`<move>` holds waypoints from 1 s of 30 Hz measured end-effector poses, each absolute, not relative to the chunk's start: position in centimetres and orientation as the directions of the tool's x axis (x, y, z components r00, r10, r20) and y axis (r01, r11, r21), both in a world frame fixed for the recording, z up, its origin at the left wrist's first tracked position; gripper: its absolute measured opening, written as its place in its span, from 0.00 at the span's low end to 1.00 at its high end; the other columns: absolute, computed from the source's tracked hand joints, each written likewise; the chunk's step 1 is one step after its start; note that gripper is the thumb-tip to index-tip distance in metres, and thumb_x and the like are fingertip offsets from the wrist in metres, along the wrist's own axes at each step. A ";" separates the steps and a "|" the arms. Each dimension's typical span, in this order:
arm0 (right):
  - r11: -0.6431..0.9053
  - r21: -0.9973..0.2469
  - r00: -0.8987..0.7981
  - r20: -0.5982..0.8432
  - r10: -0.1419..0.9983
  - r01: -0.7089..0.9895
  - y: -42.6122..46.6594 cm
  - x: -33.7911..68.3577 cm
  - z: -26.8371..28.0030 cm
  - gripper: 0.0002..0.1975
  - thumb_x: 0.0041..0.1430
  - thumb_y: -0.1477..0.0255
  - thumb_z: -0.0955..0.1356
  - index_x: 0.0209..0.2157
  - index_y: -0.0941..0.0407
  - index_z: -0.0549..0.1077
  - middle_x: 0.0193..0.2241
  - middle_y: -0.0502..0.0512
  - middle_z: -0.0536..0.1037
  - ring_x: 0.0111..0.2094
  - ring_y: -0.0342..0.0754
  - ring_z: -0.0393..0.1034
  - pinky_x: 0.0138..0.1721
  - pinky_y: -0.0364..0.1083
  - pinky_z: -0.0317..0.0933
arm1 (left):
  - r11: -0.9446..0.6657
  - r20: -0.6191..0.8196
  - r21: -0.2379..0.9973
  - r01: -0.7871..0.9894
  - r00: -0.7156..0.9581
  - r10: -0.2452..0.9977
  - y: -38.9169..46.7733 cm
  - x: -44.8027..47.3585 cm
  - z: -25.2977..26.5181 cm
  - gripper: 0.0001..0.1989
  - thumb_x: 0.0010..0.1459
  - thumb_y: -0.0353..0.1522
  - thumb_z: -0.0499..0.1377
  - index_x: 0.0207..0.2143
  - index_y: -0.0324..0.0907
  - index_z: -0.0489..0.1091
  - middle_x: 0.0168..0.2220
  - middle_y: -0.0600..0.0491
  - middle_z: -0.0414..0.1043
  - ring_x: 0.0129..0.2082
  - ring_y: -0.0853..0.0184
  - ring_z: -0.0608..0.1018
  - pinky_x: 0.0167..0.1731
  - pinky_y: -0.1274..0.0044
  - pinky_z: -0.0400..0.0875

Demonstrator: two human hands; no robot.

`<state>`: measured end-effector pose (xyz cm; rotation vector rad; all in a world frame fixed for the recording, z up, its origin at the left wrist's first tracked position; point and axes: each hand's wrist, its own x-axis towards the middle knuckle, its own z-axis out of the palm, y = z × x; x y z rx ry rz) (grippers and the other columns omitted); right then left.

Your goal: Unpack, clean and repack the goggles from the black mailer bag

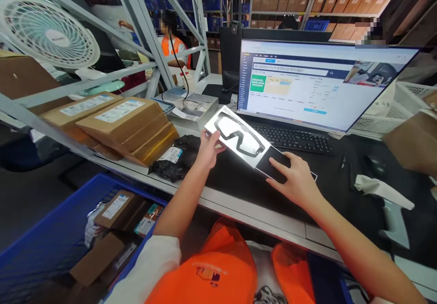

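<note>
A long, flat box [235, 133] with a black goggle-like outline printed on its white face is held tilted above the black desk mat. My left hand [209, 148] grips its far-left end, thumb on top and fingers curled at the edge. My right hand [296, 173] holds the black right-hand section of the box, its fingers spread across the top and near edge. The underside of the box is hidden. Just left of my left hand lies a black plastic-wrapped packet [186, 151] with a white label.
A monitor [290, 85] and keyboard [293, 139] stand behind the box. A barcode scanner [392, 222] and mouse [375, 165] lie at right. Brown cartons [126, 124] are stacked at left, above a blue crate [41, 231] of parcels. Beyond the metal frame sits another person [175, 44].
</note>
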<state>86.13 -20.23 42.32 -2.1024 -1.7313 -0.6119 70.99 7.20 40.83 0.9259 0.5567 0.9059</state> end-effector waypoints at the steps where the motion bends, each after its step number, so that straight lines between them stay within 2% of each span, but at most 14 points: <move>1: -0.204 -0.002 0.173 0.532 0.829 0.979 -20.3 86.0 42.0 0.25 0.62 0.59 0.73 0.57 0.54 0.77 0.57 0.73 0.66 0.55 0.68 0.67 0.49 0.65 0.67 | 0.294 -0.037 0.868 -0.401 0.537 0.843 6.8 71.2 40.8 0.36 0.41 0.50 0.74 0.47 0.51 0.59 0.42 0.56 0.72 0.33 0.67 0.78 0.30 0.77 0.74; 4: -0.261 -0.058 0.249 0.546 0.800 0.964 -20.8 85.8 41.4 0.27 0.62 0.58 0.72 0.58 0.56 0.75 0.58 0.73 0.67 0.56 0.67 0.67 0.52 0.65 0.66 | 0.350 -0.084 0.865 -0.361 0.583 0.808 5.6 72.1 40.2 0.36 0.42 0.51 0.73 0.46 0.50 0.59 0.42 0.55 0.72 0.33 0.67 0.77 0.31 0.76 0.75; 6: -0.291 -0.110 0.304 0.534 0.789 0.950 -21.8 85.7 41.3 0.31 0.62 0.55 0.72 0.62 0.56 0.71 0.60 0.72 0.68 0.58 0.67 0.66 0.56 0.66 0.64 | 0.379 -0.113 0.858 -0.347 0.591 0.798 4.9 72.6 39.5 0.36 0.42 0.51 0.73 0.45 0.49 0.59 0.43 0.55 0.72 0.34 0.67 0.77 0.31 0.74 0.75; 9: -0.371 -0.256 0.451 0.502 0.738 0.893 -24.8 85.7 40.5 0.40 0.64 0.50 0.68 0.70 0.56 0.59 0.66 0.72 0.62 0.66 0.71 0.58 0.64 0.74 0.51 | 0.398 -0.144 0.848 -0.351 0.569 0.809 4.1 72.6 38.6 0.36 0.43 0.50 0.73 0.46 0.49 0.59 0.43 0.55 0.71 0.35 0.66 0.77 0.33 0.72 0.76; 11: -0.424 -0.494 0.644 0.473 0.601 0.759 -27.1 85.6 39.0 0.42 0.67 0.48 0.63 0.73 0.56 0.52 0.71 0.70 0.55 0.72 0.72 0.47 0.67 0.76 0.46 | 0.427 -0.175 0.830 -0.359 0.558 0.811 3.9 72.2 38.3 0.35 0.43 0.50 0.73 0.46 0.49 0.59 0.42 0.55 0.71 0.35 0.66 0.77 0.34 0.71 0.77; 13: -0.344 -0.806 0.816 0.269 0.511 0.481 -28.6 85.3 36.9 0.36 0.70 0.49 0.56 0.74 0.46 0.52 0.68 0.62 0.62 0.70 0.65 0.54 0.68 0.70 0.51 | 0.446 -0.194 0.813 -0.374 0.548 0.814 3.6 72.1 38.3 0.36 0.43 0.50 0.73 0.47 0.50 0.59 0.42 0.56 0.71 0.36 0.66 0.77 0.35 0.70 0.77; 15: -0.203 -0.960 0.850 0.062 0.523 0.195 -28.6 84.4 35.2 0.35 0.69 0.48 0.56 0.73 0.43 0.51 0.65 0.61 0.67 0.67 0.64 0.60 0.66 0.68 0.57 | 0.440 -0.169 0.808 -0.392 0.562 0.810 2.9 72.3 38.6 0.35 0.44 0.50 0.73 0.48 0.50 0.59 0.43 0.55 0.71 0.37 0.65 0.77 0.37 0.70 0.78; 16: -0.137 -0.985 0.852 0.016 0.524 0.102 -28.2 83.7 34.7 0.36 0.69 0.48 0.56 0.73 0.43 0.51 0.65 0.61 0.67 0.66 0.64 0.62 0.66 0.68 0.59 | 0.428 -0.137 0.808 -0.404 0.578 0.804 2.3 72.6 38.8 0.35 0.45 0.50 0.72 0.49 0.50 0.60 0.45 0.55 0.71 0.39 0.65 0.77 0.39 0.70 0.78; 18: -0.023 -0.999 0.867 0.029 0.497 0.047 -26.5 82.4 34.7 0.37 0.68 0.46 0.56 0.73 0.45 0.49 0.66 0.61 0.66 0.67 0.62 0.62 0.64 0.68 0.61 | 0.401 -0.056 0.805 -0.437 0.617 0.785 0.6 73.5 39.2 0.34 0.48 0.49 0.73 0.51 0.51 0.60 0.50 0.53 0.70 0.45 0.63 0.77 0.43 0.69 0.77; 20: 0.122 -0.992 0.873 0.068 0.482 0.010 -24.6 81.8 35.4 0.39 0.66 0.46 0.60 0.72 0.46 0.51 0.67 0.61 0.64 0.68 0.60 0.60 0.63 0.67 0.63 | 0.386 0.010 0.798 -0.463 0.651 0.759 -1.7 74.5 39.5 0.37 0.47 0.48 0.74 0.53 0.53 0.60 0.56 0.52 0.69 0.53 0.60 0.76 0.48 0.68 0.76; 23: 0.260 -0.963 0.884 0.064 0.463 -0.066 -22.8 82.6 36.5 0.38 0.64 0.46 0.64 0.69 0.49 0.58 0.66 0.60 0.67 0.66 0.59 0.63 0.63 0.64 0.63 | 0.373 0.069 0.805 -0.462 0.697 0.713 -5.4 75.3 39.6 0.43 0.45 0.47 0.76 0.58 0.56 0.57 0.62 0.50 0.64 0.59 0.57 0.73 0.56 0.66 0.73; 27: 0.283 -0.942 0.921 -0.062 0.384 -0.182 -23.1 84.2 36.7 0.29 0.62 0.48 0.68 0.57 0.50 0.70 0.58 0.57 0.76 0.59 0.58 0.72 0.57 0.60 0.70 | 0.244 0.147 0.899 -0.364 0.775 0.615 -7.9 74.6 40.1 0.51 0.44 0.40 0.78 0.65 0.58 0.54 0.67 0.47 0.60 0.66 0.54 0.67 0.64 0.62 0.66; 30: 0.281 -0.920 0.891 -0.131 0.434 -0.272 -23.6 84.3 36.9 0.27 0.65 0.46 0.64 0.51 0.51 0.75 0.51 0.57 0.80 0.52 0.57 0.76 0.49 0.58 0.74 | 0.097 0.264 0.933 -0.348 0.840 0.475 -7.1 74.6 40.9 0.62 0.43 0.35 0.78 0.72 0.60 0.45 0.68 0.46 0.60 0.70 0.53 0.63 0.69 0.59 0.58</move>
